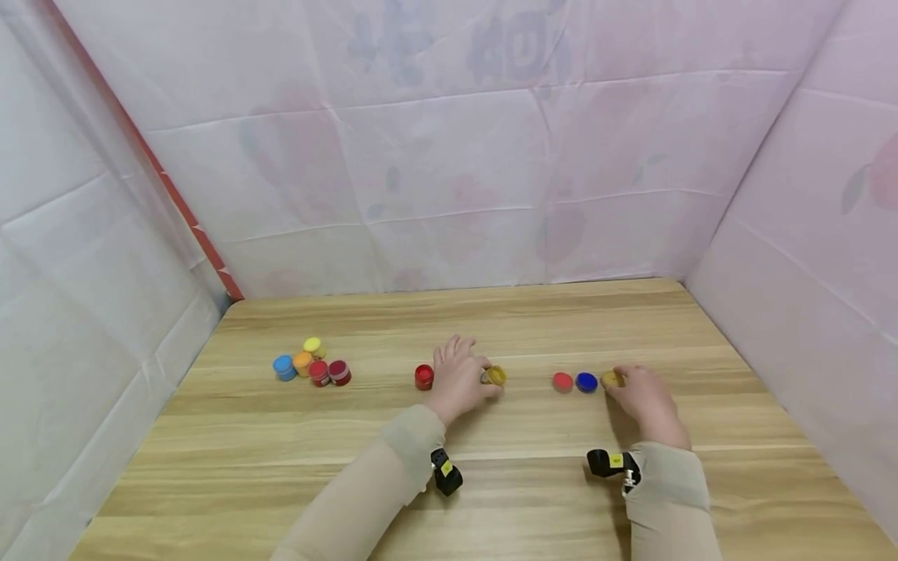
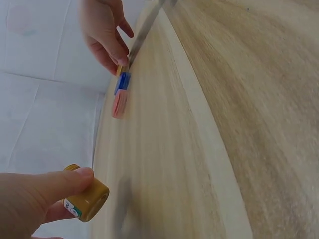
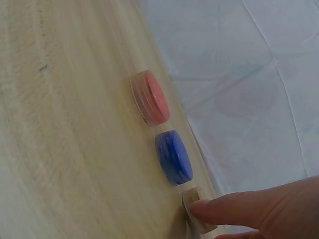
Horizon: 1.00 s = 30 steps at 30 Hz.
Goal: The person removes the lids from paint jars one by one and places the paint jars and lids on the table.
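Observation:
My left hand (image 1: 457, 382) holds a small ochre paint jar (image 1: 496, 375) between thumb and fingers. In the left wrist view the jar (image 2: 90, 200) is tilted and lifted off the table. Just left of that hand stands a red paint jar (image 1: 424, 377). My right hand (image 1: 645, 399) pinches an ochre lid (image 1: 609, 379) at the right end of a row of lids. Beside it lie a blue lid (image 3: 174, 158) and a light red lid (image 3: 150, 98). In the right wrist view the fingertip partly covers the ochre lid (image 3: 190, 194).
On the left of the wooden table (image 1: 295, 452) several capped paint jars stand close together: blue (image 1: 284, 367), orange (image 1: 302, 362), yellow (image 1: 312, 345), red (image 1: 319, 372) and dark red (image 1: 340, 372). Pale printed cloth (image 1: 449, 187) hangs behind the table and at both sides.

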Each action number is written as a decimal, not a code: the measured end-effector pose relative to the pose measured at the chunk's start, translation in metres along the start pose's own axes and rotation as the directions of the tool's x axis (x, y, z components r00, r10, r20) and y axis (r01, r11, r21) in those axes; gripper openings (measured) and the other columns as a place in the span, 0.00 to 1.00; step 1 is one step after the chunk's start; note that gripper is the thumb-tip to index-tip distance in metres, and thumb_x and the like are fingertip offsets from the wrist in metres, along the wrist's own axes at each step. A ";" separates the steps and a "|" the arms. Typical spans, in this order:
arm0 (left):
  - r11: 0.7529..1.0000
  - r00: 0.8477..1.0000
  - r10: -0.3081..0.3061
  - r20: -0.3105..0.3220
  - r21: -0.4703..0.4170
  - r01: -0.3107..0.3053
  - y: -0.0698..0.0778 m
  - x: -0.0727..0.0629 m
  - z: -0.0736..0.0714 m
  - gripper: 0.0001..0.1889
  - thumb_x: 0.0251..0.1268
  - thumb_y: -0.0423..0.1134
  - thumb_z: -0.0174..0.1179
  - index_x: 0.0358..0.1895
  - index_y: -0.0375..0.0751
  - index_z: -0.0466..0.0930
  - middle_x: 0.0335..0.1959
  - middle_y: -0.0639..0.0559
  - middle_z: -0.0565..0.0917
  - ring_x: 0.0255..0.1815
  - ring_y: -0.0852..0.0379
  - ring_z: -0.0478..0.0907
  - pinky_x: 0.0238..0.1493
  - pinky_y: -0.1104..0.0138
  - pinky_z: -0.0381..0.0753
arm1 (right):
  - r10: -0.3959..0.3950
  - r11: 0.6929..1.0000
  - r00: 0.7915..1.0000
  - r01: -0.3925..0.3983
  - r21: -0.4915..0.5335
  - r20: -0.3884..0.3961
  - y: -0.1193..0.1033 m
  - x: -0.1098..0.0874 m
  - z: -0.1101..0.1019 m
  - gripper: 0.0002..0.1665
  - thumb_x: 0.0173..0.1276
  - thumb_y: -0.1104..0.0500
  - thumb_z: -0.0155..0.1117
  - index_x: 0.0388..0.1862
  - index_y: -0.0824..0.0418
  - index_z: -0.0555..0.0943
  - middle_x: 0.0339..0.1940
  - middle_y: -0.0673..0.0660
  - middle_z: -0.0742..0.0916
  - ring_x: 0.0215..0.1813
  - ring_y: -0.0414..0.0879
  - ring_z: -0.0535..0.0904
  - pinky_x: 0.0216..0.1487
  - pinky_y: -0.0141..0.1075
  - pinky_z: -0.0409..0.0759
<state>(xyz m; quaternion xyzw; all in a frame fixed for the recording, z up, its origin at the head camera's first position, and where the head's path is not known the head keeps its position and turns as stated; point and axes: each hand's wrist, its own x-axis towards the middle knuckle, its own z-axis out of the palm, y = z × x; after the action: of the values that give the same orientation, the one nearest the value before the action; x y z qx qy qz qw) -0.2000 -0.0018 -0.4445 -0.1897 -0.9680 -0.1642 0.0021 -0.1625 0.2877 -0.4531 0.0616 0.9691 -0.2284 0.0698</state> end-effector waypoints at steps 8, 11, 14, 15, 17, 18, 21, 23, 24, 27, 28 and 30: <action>0.999 1.000 -0.029 -0.010 0.020 0.029 -0.007 0.001 0.006 0.21 0.47 0.57 0.69 0.44 0.51 0.85 0.65 0.44 0.66 0.70 0.41 0.50 0.64 0.40 0.44 | 0.020 1.000 1.000 -0.020 -0.010 0.018 0.001 0.001 0.002 0.30 0.67 0.57 0.57 0.60 0.76 0.66 0.59 0.81 0.66 0.59 0.77 0.61 0.55 0.65 0.61; 0.999 0.999 -0.046 -0.004 0.026 0.046 -0.008 0.002 0.006 0.22 0.47 0.57 0.69 0.45 0.50 0.85 0.65 0.44 0.66 0.70 0.41 0.49 0.65 0.40 0.43 | 0.021 1.000 0.999 -0.021 -0.013 0.025 0.000 0.003 0.001 0.30 0.67 0.57 0.57 0.61 0.76 0.66 0.59 0.81 0.66 0.59 0.77 0.60 0.55 0.65 0.61; 0.997 0.998 -0.061 0.008 0.044 0.061 -0.009 0.003 0.006 0.21 0.48 0.56 0.69 0.44 0.49 0.85 0.65 0.44 0.66 0.71 0.41 0.49 0.65 0.40 0.43 | 0.017 1.000 0.999 -0.016 -0.017 0.028 -0.001 0.004 0.001 0.30 0.67 0.57 0.56 0.61 0.76 0.66 0.60 0.81 0.65 0.59 0.77 0.60 0.55 0.65 0.61; 0.996 0.998 -0.065 0.012 0.053 0.065 -0.009 0.003 0.006 0.21 0.48 0.55 0.69 0.43 0.48 0.85 0.65 0.44 0.66 0.71 0.41 0.49 0.65 0.40 0.43 | 0.015 1.000 0.999 -0.014 -0.018 0.030 -0.001 0.004 0.001 0.30 0.67 0.57 0.56 0.61 0.76 0.65 0.60 0.81 0.65 0.59 0.78 0.60 0.55 0.65 0.61; 0.995 0.997 -0.072 0.021 0.073 0.070 -0.010 0.004 0.006 0.20 0.48 0.55 0.69 0.42 0.48 0.84 0.65 0.44 0.65 0.71 0.41 0.49 0.65 0.40 0.43 | 0.011 1.000 0.999 -0.011 -0.021 0.031 -0.001 0.005 0.001 0.30 0.67 0.57 0.56 0.62 0.75 0.65 0.60 0.82 0.64 0.59 0.78 0.60 0.55 0.65 0.61; 0.994 0.997 -0.075 0.028 0.080 0.073 -0.010 0.004 0.006 0.20 0.48 0.55 0.69 0.41 0.48 0.84 0.65 0.44 0.65 0.71 0.41 0.48 0.65 0.40 0.43 | 0.011 1.000 0.999 -0.010 -0.021 0.033 -0.001 0.005 0.001 0.30 0.67 0.57 0.56 0.62 0.75 0.65 0.60 0.82 0.64 0.59 0.78 0.60 0.55 0.66 0.61; 0.992 0.996 -0.083 0.038 0.095 0.079 -0.009 0.006 0.005 0.20 0.48 0.55 0.69 0.41 0.47 0.84 0.65 0.45 0.66 0.71 0.42 0.49 0.65 0.40 0.44 | 0.002 1.000 1.000 -0.001 -0.026 0.030 -0.002 0.007 0.001 0.30 0.67 0.57 0.56 0.62 0.76 0.65 0.60 0.82 0.64 0.59 0.78 0.60 0.55 0.65 0.61; 0.992 0.995 -0.088 0.043 0.095 0.083 -0.007 0.007 0.005 0.20 0.48 0.55 0.69 0.42 0.47 0.84 0.65 0.45 0.66 0.70 0.42 0.49 0.65 0.40 0.44 | -0.005 1.000 1.000 0.006 -0.030 0.029 -0.003 0.007 0.001 0.30 0.67 0.57 0.56 0.61 0.76 0.65 0.60 0.82 0.64 0.59 0.78 0.60 0.55 0.65 0.61; 0.992 0.995 -0.090 0.046 0.094 0.086 -0.007 0.007 0.004 0.20 0.49 0.55 0.69 0.42 0.47 0.84 0.65 0.45 0.66 0.70 0.42 0.49 0.65 0.40 0.44 | -0.012 0.999 1.000 0.013 -0.032 0.029 -0.003 0.007 0.001 0.30 0.67 0.57 0.56 0.61 0.76 0.65 0.59 0.82 0.64 0.59 0.78 0.60 0.55 0.65 0.61; 0.992 0.995 -0.090 0.045 0.092 0.086 -0.006 0.007 0.003 0.22 0.49 0.55 0.68 0.45 0.47 0.83 0.64 0.44 0.67 0.70 0.42 0.50 0.65 0.40 0.45 | -0.032 0.999 0.999 0.033 -0.033 0.040 -0.003 0.007 0.002 0.32 0.66 0.57 0.56 0.62 0.77 0.64 0.60 0.83 0.63 0.59 0.78 0.59 0.56 0.65 0.59; 0.993 0.995 -0.089 0.045 0.086 0.085 -0.007 0.006 0.002 0.23 0.49 0.55 0.68 0.46 0.46 0.83 0.64 0.44 0.67 0.70 0.42 0.50 0.65 0.40 0.45 | -0.038 0.999 0.998 0.039 -0.031 0.045 -0.003 0.007 0.002 0.33 0.67 0.57 0.56 0.62 0.78 0.62 0.60 0.83 0.62 0.59 0.79 0.58 0.57 0.66 0.59; 0.995 0.996 -0.079 0.032 0.068 0.076 -0.009 0.003 -0.001 0.25 0.50 0.56 0.68 0.49 0.46 0.82 0.65 0.44 0.66 0.70 0.42 0.50 0.65 0.40 0.45 | -0.042 0.999 0.998 0.043 -0.013 0.056 -0.004 0.007 0.001 0.35 0.67 0.57 0.55 0.64 0.79 0.58 0.61 0.84 0.59 0.60 0.80 0.55 0.57 0.67 0.57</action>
<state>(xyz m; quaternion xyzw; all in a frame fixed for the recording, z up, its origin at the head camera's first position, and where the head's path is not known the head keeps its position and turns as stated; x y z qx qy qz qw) -0.2063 -0.0086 -0.4462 -0.1547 -0.9795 -0.1284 -0.0149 -0.1697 0.2847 -0.4537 0.0342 0.9694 -0.2246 0.0924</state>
